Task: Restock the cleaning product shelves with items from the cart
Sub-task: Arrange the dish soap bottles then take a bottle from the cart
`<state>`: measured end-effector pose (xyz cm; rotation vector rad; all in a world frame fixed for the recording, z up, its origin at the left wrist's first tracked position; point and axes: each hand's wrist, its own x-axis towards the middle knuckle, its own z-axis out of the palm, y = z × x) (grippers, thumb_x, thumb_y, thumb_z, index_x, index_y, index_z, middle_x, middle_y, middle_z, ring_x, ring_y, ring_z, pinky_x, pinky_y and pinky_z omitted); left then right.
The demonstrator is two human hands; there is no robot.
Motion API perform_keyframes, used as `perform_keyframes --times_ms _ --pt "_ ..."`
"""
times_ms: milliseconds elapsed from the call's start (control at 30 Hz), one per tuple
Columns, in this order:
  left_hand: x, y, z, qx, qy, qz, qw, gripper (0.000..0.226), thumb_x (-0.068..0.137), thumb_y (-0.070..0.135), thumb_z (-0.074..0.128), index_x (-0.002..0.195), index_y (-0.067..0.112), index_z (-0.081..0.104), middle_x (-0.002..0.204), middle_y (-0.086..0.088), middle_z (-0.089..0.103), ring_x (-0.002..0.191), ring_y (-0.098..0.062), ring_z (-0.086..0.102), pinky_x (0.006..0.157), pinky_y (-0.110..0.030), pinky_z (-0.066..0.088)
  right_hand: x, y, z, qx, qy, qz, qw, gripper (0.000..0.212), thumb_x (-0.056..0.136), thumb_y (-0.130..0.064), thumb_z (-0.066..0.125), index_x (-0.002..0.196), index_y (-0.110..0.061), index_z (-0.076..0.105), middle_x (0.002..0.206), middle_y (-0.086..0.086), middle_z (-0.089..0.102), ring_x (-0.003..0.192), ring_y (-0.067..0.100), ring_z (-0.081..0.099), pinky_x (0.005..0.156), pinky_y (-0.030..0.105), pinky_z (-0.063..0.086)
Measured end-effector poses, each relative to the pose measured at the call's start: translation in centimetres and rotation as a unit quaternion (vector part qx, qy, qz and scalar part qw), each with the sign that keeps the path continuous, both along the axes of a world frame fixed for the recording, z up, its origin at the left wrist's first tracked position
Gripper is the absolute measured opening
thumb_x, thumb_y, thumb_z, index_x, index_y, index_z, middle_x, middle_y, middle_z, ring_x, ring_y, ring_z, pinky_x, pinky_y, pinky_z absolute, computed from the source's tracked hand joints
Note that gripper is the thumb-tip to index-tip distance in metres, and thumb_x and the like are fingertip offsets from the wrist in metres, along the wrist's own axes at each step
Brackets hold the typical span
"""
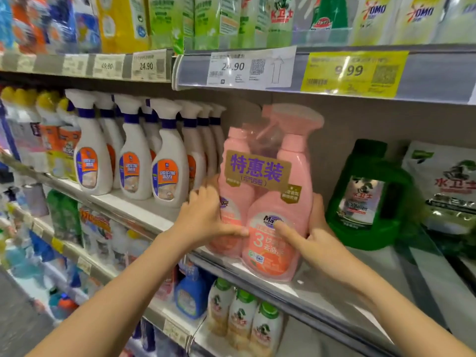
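A pink twin pack of cleaner (pixel 268 202), a spray bottle and a refill bottle wrapped together with a gold label, stands upright on the middle shelf (pixel 332 292) near its front edge. My left hand (pixel 206 217) grips the pack's left side, thumb across the front. My right hand (pixel 316 240) holds the right side, with the index finger lying on the front label. The cart is out of view.
White spray bottles with orange labels (pixel 134 161) fill the shelf to the left. A green jug (pixel 368 199) and a white pouch (pixel 448 186) stand to the right. Price tags (pixel 249 67) hang on the shelf above. Lower shelves hold more bottles (pixel 242 315).
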<state>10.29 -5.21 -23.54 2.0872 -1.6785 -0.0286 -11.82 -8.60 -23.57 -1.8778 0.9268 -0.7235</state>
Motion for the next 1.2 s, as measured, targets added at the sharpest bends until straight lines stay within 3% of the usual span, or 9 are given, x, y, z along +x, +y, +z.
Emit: perform_keyframes --times_ms 67,233,367,533,667,800,967,1067,1200 --pt "0.1 0.7 0.3 0.011 0.002 -0.002 1.000 0.106 0.051 0.067 0.078 0.122 0.004 0.032 0.108 -0.001 0.028 0.117 -0.029 0.039 0.096 -0.045 0.042 -0.5 0.2 0.4 -0.017 0.070 0.034 0.997 0.016 0.080 -0.054 0.060 0.086 -0.039 0.058 0.076 -0.027 0.069 0.081 -0.005 0.067 0.077 0.015 0.054" --pt "0.2 -1.5 -0.1 0.055 0.111 0.001 0.992 0.117 0.056 0.047 0.088 0.144 -0.001 0.027 0.145 -0.020 0.026 0.137 -0.037 0.028 0.114 -0.045 0.031 0.2 0.0 0.8 -0.041 0.112 -0.027 0.992 0.033 0.082 -0.052 0.062 0.084 -0.024 0.045 0.098 -0.007 0.064 0.095 0.018 0.067 0.091 0.037 0.054" --pt "0.3 -2.3 -0.3 0.039 0.147 0.004 0.988 0.060 0.070 0.027 0.084 0.112 -0.005 0.058 0.109 -0.013 0.061 0.106 -0.032 0.060 0.089 -0.033 0.050 1.0 -1.2 0.8 -0.086 0.063 -0.073 0.992 0.067 0.080 -0.041 0.073 0.124 -0.031 0.025 0.125 -0.002 0.057 0.107 0.023 0.062 0.092 0.046 0.054" --pt "-0.7 -2.8 -0.1 -0.046 0.208 -0.027 0.977 0.079 0.068 0.014 0.086 0.129 0.015 0.036 0.104 0.003 0.046 0.111 -0.015 0.046 0.095 -0.024 0.039 1.7 -2.5 0.5 -0.106 0.052 -0.098 0.988 0.058 0.084 -0.034 0.072 0.118 -0.025 0.026 0.131 0.007 0.056 0.111 0.027 0.060 0.093 0.049 0.052" --pt "-0.6 -3.5 0.1 -0.094 0.193 -0.012 0.977 0.124 0.058 0.016 0.092 0.150 0.013 0.009 0.143 -0.013 0.025 0.129 -0.026 0.033 0.101 -0.031 0.034 2.0 -3.1 0.2 -0.120 0.070 -0.121 0.983 0.060 0.084 -0.035 0.072 0.121 -0.020 0.027 0.128 0.010 0.058 0.110 0.031 0.060 0.091 0.052 0.051" --pt "-0.7 -3.2 -0.4 -0.108 0.211 -0.014 0.971 0.114 0.059 0.010 0.091 0.146 0.010 0.017 0.135 -0.007 0.031 0.118 -0.016 0.036 0.091 -0.020 0.032 2.3 -3.1 -0.2 -0.120 0.073 -0.138 0.980 0.063 0.085 -0.037 0.070 0.125 -0.020 0.025 0.129 0.011 0.056 0.110 0.031 0.060 0.090 0.052 0.052" --pt "-1.5 -2.8 -0.5 -0.085 0.186 0.036 0.978 0.125 0.060 0.020 0.091 0.151 0.007 0.006 0.156 -0.020 0.007 0.141 -0.035 0.020 0.115 -0.040 0.028 2.7 -2.8 -0.5 -0.079 0.076 -0.170 0.979 0.069 0.082 -0.034 0.073 0.130 -0.011 0.029 0.133 0.012 0.051 0.115 0.031 0.056 0.093 0.051 0.051" --pt "-2.4 -1.0 -1.1 -0.130 0.178 0.066 0.973 0.098 0.073 0.010 0.082 0.144 -0.001 0.015 0.152 -0.022 0.006 0.137 -0.035 0.028 0.110 -0.028 0.027 2.1 -1.1 -1.1 -0.129 0.027 -0.217 0.967 0.082 0.077 -0.022 0.080 0.140 -0.007 0.029 0.138 0.014 0.039 0.126 0.033 0.044 0.104 0.048 0.042" --pt "-2.4 5.1 -2.3 -0.257 0.167 0.050 0.951 0.054 0.085 0.017 0.070 0.132 0.009 0.044 0.132 -0.008 0.035 0.115 -0.020 0.048 0.098 -0.021 0.040 0.8 3.6 -1.4 -0.261 -0.089 -0.204 0.939 0.046 0.085 -0.025 0.072 0.122 -0.010 0.050 0.118 0.006 0.048 0.113 0.022 0.049 0.092 0.024 0.038"
